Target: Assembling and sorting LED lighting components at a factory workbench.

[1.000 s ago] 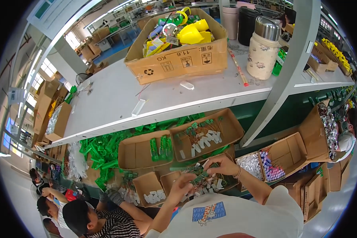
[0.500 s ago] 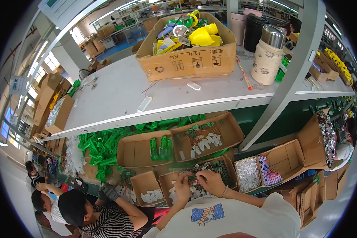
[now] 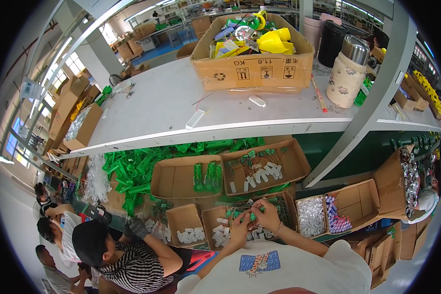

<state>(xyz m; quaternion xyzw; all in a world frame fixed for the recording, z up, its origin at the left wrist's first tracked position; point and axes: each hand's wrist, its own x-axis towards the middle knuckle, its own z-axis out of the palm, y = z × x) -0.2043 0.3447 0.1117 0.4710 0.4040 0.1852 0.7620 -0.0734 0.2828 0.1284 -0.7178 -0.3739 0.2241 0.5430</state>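
Over a cardboard tray [image 3: 208, 238] of small white plastic pieces [image 3: 222, 233], my left hand [image 3: 238, 230] and right hand [image 3: 267, 216] meet with fingertips pinched together. Between them is a small green circuit board with thin wires [image 3: 253, 216], partly hidden by the fingers. Both hands seem to grip it. Below and beside my hands, the tray also holds several green boards with wires [image 3: 282, 206].
Behind stand cardboard trays of green plastic housings [image 3: 212, 177] and wired white pieces [image 3: 266, 172]. Right are trays of white parts [image 3: 310, 215] and purple cylinders [image 3: 339, 220]. A shelf [image 3: 220, 122] crosses above. A gloved co-worker [image 3: 125, 259] sits at left.
My hands have come closer together, with fingertips now meeting around the green board. The whole view has shifted slightly, moving the scene to the right.
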